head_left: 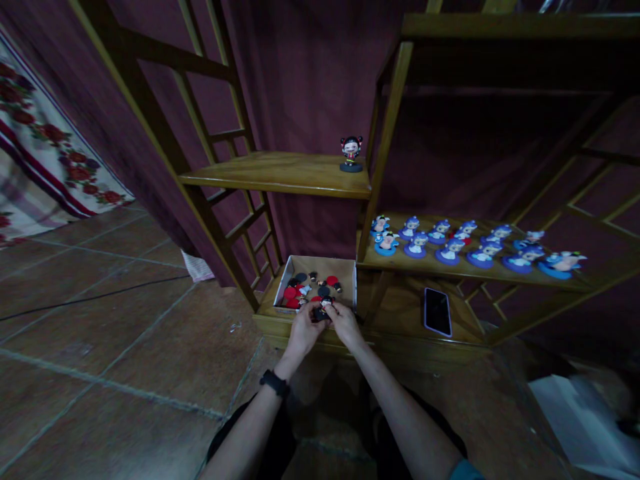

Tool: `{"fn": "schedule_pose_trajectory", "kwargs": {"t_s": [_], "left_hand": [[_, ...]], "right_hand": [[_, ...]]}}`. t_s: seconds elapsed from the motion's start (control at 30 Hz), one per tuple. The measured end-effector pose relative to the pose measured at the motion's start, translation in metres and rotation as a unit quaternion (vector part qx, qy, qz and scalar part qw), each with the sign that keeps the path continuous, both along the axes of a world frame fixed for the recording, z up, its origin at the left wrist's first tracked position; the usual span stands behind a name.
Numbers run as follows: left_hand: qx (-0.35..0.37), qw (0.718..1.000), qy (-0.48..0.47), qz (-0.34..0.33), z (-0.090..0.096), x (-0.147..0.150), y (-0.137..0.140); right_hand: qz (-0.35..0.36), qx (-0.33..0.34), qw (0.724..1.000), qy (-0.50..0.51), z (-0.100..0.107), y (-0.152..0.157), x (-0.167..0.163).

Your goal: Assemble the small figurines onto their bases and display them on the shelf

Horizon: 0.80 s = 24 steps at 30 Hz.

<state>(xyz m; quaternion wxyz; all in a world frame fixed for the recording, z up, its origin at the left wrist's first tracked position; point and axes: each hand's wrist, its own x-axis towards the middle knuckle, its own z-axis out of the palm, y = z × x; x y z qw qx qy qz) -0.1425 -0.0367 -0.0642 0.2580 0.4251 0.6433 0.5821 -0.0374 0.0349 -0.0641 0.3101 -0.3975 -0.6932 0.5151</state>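
Note:
Just over the front edge of a shallow box (357,283), both hands hold one small black-haired figurine (327,303) with a dark round base. My left hand (306,325) is closed around the base side. My right hand (345,321) pinches the figurine from the other side. Inside the box lie several red discs (333,281), dark discs (324,291) and small figurine parts (304,291). A finished-looking figurine (351,152) with two hair buns stands upright on a dark base on the shelf above. My fingers partly cover the held figurine.
Two rows of blue and purple figurines (451,250) stand on the right shelf (500,270). Below them lies a phone (437,312). The wooden shelf unit's left post (215,250) rises beside the box. A white box (575,413) sits on the floor at right.

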Motion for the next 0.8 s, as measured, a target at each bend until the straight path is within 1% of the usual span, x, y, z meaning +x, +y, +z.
{"fn": "schedule_pose_trajectory", "kwargs": {"t_s": [0.2,0.37,0.43,0.6,0.7,0.8], "left_hand": [[-0.010,1.000,-0.016,0.014,0.002,0.000,-0.001],[0.000,1.000,-0.007,0.014,0.003,0.000,-0.002],[0.006,1.000,0.002,0.007,0.002,0.002,-0.002],[0.015,0.997,0.074,0.000,0.002,0.008,-0.003],[0.010,0.994,0.110,0.002,0.004,0.009,-0.004],[-0.007,0.991,0.131,-0.001,0.006,0.010,-0.004]], "right_hand": [[-0.003,-0.082,0.995,0.063,-0.001,0.000,-0.001],[-0.004,-0.130,0.989,0.066,0.004,-0.001,-0.001],[-0.018,-0.122,0.991,0.046,0.006,-0.001,0.000],[-0.056,-0.055,0.996,-0.044,0.010,-0.002,0.001],[-0.056,-0.020,0.994,-0.090,0.012,-0.004,0.001],[-0.051,0.001,0.993,-0.110,0.011,-0.005,0.000]]}}
